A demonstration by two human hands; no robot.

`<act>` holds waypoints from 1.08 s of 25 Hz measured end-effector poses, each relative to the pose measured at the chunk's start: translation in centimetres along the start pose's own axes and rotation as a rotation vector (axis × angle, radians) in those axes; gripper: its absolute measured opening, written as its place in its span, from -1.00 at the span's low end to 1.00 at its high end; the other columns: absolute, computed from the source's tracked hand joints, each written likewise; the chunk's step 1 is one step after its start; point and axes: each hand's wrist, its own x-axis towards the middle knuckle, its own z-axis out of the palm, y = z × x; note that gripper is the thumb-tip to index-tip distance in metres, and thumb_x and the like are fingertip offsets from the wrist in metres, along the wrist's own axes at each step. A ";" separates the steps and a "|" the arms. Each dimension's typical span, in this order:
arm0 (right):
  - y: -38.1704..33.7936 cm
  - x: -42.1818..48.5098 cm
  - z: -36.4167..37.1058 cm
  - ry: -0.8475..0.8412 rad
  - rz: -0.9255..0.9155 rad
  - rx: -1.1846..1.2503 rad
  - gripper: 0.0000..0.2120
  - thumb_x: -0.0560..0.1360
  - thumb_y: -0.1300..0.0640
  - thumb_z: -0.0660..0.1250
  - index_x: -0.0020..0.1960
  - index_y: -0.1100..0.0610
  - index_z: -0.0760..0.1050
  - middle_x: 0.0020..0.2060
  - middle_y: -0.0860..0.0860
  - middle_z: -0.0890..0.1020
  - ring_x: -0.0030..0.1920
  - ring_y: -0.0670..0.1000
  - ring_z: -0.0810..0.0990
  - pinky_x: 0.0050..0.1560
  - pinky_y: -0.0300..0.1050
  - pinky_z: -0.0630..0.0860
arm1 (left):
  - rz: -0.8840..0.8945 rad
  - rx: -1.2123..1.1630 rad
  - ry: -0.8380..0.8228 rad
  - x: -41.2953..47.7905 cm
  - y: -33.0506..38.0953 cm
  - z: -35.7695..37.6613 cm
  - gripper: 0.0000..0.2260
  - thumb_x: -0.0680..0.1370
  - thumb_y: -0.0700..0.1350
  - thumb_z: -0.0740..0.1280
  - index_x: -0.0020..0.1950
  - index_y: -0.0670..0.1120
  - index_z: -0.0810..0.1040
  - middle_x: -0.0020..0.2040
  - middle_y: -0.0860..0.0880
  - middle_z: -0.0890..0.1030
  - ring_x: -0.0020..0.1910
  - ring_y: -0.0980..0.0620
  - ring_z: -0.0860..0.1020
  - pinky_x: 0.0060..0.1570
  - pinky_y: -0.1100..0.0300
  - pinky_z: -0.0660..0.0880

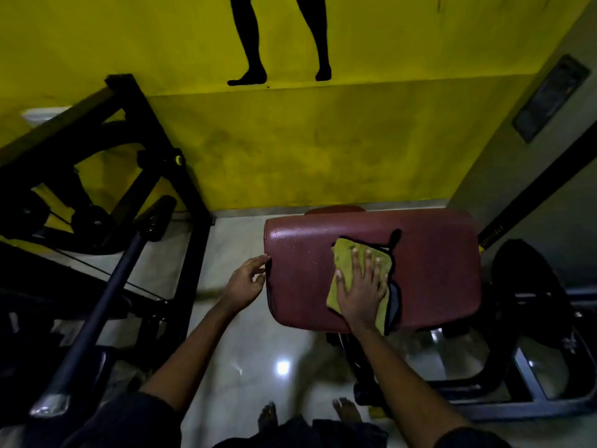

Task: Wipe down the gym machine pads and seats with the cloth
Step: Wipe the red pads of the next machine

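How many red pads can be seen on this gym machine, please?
2. One large red pad lies under the cloth and the right hand; a second red pad shows only as a sliver behind its far edge. Others may be hidden.

The right grip is pressing flat, palm down, fingers straight and spread, its bare forearm stretching forward. The left grip is reaching out alongside, fingers loosely bent, holding nothing.

Seat pad: maroon. Cloth: olive-yellow, dark edging. Wall: yellow, black leg silhouettes. Machine frame: black.
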 end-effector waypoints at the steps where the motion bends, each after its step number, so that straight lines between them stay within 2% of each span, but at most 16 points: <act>1: -0.6 -1.1 0.6 -0.012 -0.018 -0.017 -0.38 0.61 -0.25 0.14 0.61 -0.09 0.14 0.60 0.01 0.18 0.60 0.11 0.08 0.50 0.23 0.12 | 0.025 -0.010 -0.010 0.3 -0.6 -0.3 -0.52 0.52 -0.36 0.26 0.41 -0.04 0.49 0.37 0.01 0.51 0.17 0.09 0.58 0.24 0.14 0.49; 3: -1.0 -2.3 1.1 -0.075 -0.076 -0.051 -0.39 0.63 -0.22 0.12 0.62 -0.10 0.10 0.61 0.01 0.15 0.61 0.11 0.07 0.50 0.24 0.12 | 0.078 0.031 -0.012 0.7 -1.4 -0.9 -0.54 0.52 -0.34 0.27 0.37 -0.01 0.53 0.35 0.05 0.54 0.24 0.09 0.55 0.28 0.19 0.44; 6: -0.6 -1.5 0.6 -0.098 -0.104 -0.101 -0.43 0.66 -0.19 0.08 0.62 -0.12 0.05 0.61 -0.03 0.13 0.61 0.09 0.07 0.50 0.27 0.17 | 0.165 0.083 -0.028 1.7 -1.6 -1.8 -0.57 0.51 -0.33 0.27 0.35 -0.06 0.55 0.33 0.00 0.55 0.31 0.05 0.51 0.29 0.24 0.37; 9: -0.7 0.5 -0.4 -0.024 0.113 -0.014 -0.42 0.66 -0.20 0.09 0.62 -0.11 0.04 0.61 -0.02 0.12 0.60 0.11 0.07 0.50 0.28 0.17 | 0.207 0.098 -0.057 2.8 -1.7 -2.2 -0.54 0.50 -0.33 0.27 0.40 -0.09 0.48 0.37 -0.06 0.51 0.33 -0.01 0.48 0.32 0.21 0.34; 11: -2.0 2.2 -0.5 0.030 0.278 0.102 -0.41 0.65 -0.23 0.07 0.62 -0.11 0.04 0.62 -0.02 0.09 0.61 0.11 0.04 0.50 0.31 0.12 | 0.196 0.083 -0.091 3.2 -2.0 -2.6 -0.51 0.50 -0.31 0.27 0.42 -0.06 0.47 0.39 -0.03 0.50 0.35 0.02 0.47 0.34 0.21 0.33; 14: -4.9 2.2 0.7 0.074 0.341 0.107 -0.40 0.64 -0.23 0.08 0.63 -0.10 0.05 0.62 0.00 0.08 0.61 0.12 0.03 0.50 0.33 0.07 | 0.102 0.034 -0.185 3.2 -2.3 -3.0 -0.50 0.51 -0.26 0.29 0.44 0.01 0.46 0.37 0.07 0.51 0.32 0.14 0.47 0.33 0.24 0.36; 16: -7.0 -0.4 2.5 0.066 0.205 0.043 -0.40 0.63 -0.19 0.12 0.62 -0.10 0.08 0.62 0.01 0.12 0.60 0.14 0.07 0.49 0.30 0.08 | 0.006 -0.113 -0.186 4.0 -1.8 -3.6 -0.57 0.50 -0.26 0.29 0.34 0.05 0.54 0.27 0.07 0.59 0.28 0.15 0.51 0.30 0.18 0.42; 18: -9.1 -5.0 4.7 -0.026 0.011 -0.045 -0.38 0.61 -0.13 0.13 0.63 -0.12 0.06 0.62 0.00 0.12 0.60 0.14 0.08 0.49 0.29 0.10 | -0.100 -0.282 -0.150 5.2 -0.9 -4.5 -0.66 0.50 -0.22 0.31 0.24 0.04 0.58 0.16 0.09 0.63 0.21 0.11 0.56 0.19 0.13 0.47; 19: -9.9 -7.1 5.5 -0.071 -0.067 -0.076 -0.38 0.60 -0.11 0.12 0.63 -0.12 0.05 0.62 0.00 0.10 0.61 0.14 0.07 0.50 0.30 0.10 | -0.131 -0.314 -0.156 5.9 -0.4 -5.1 -0.66 0.50 -0.17 0.33 0.26 0.05 0.56 0.17 0.11 0.61 0.19 0.09 0.55 0.14 0.12 0.44; 22: -11.5 -8.0 5.8 -0.149 -0.185 -0.113 -0.38 0.56 -0.08 0.07 0.62 -0.10 0.09 0.61 0.03 0.15 0.60 0.17 0.10 0.47 0.35 0.17 | -0.109 -0.237 -0.296 7.7 -0.1 -6.3 -0.49 0.50 -0.23 0.24 0.44 0.06 0.45 0.26 0.00 0.58 0.21 0.02 0.54 0.22 0.07 0.42; 25: -12.4 -5.4 5.0 -0.227 -0.355 -0.217 -0.35 0.54 -0.03 0.14 0.62 -0.09 0.11 0.61 0.05 0.14 0.60 0.18 0.08 0.48 0.36 0.15 | -0.014 -0.090 -0.264 9.2 -0.7 -6.4 -0.50 0.49 -0.33 0.17 0.36 -0.02 0.55 0.34 -0.05 0.55 0.33 -0.03 0.47 0.29 0.17 0.36; 27: -13.5 -4.4 4.8 -0.288 -0.442 -0.292 -0.29 0.51 0.03 0.25 0.62 -0.08 0.10 0.62 0.04 0.08 0.61 0.19 0.02 0.49 0.37 0.07 | 0.014 -0.087 -0.258 9.8 -0.8 -6.7 -0.53 0.49 -0.32 0.18 0.32 -0.01 0.59 0.35 -0.02 0.55 0.28 0.00 0.51 0.23 0.21 0.36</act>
